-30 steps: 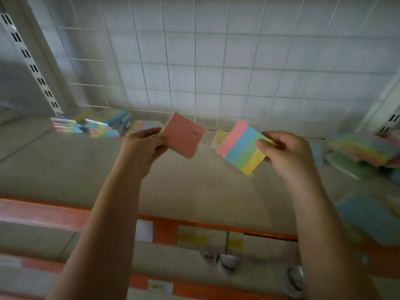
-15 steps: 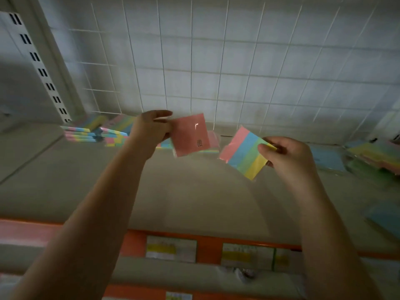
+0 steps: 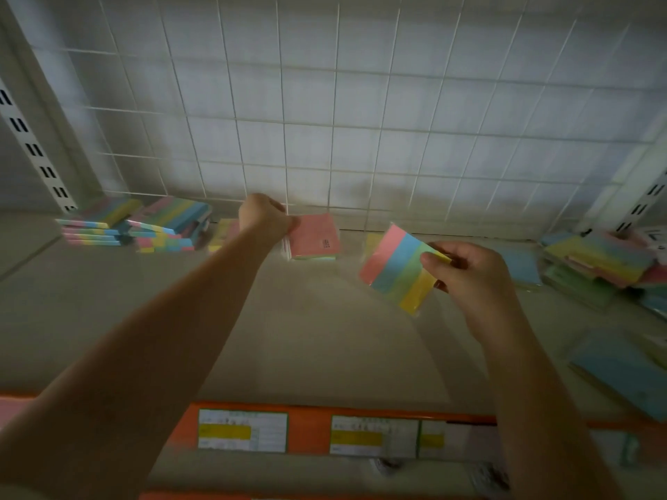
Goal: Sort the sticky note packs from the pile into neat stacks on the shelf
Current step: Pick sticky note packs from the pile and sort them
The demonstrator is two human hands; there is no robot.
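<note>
Head view only, so just the one angle. Taking the wire grid back panel (image 3: 361,120) as the landmark for everything.

Left hand (image 3: 265,220) reached deep in, close under the grid, fingers pinching the left edge of a pink-topped pack (image 3: 314,237) that sits low over the shelf (image 3: 306,337), just in front of the grid's bottom wire. Can't tell if the pack is fully down yet or a hair above. Right hand (image 3: 469,272) further out from the grid, thumb and fingers clamped on the corner of a striped pack (image 3: 399,268), held tilted in the air. Hands apart, one pack each.

Handling guess: light, flat, fairly stiff little blocks, film wrap probably a bit slick, so grabbing by an edge or corner with thumb on top looks about right. Not fragile, though corners could dent.

Finished stacks (image 3: 137,225) off to the left along the foot of the grid; loose pile (image 3: 599,265) off to the right of it. Orange rail (image 3: 310,427) with price labels at the near side, farthest from the grid.
</note>
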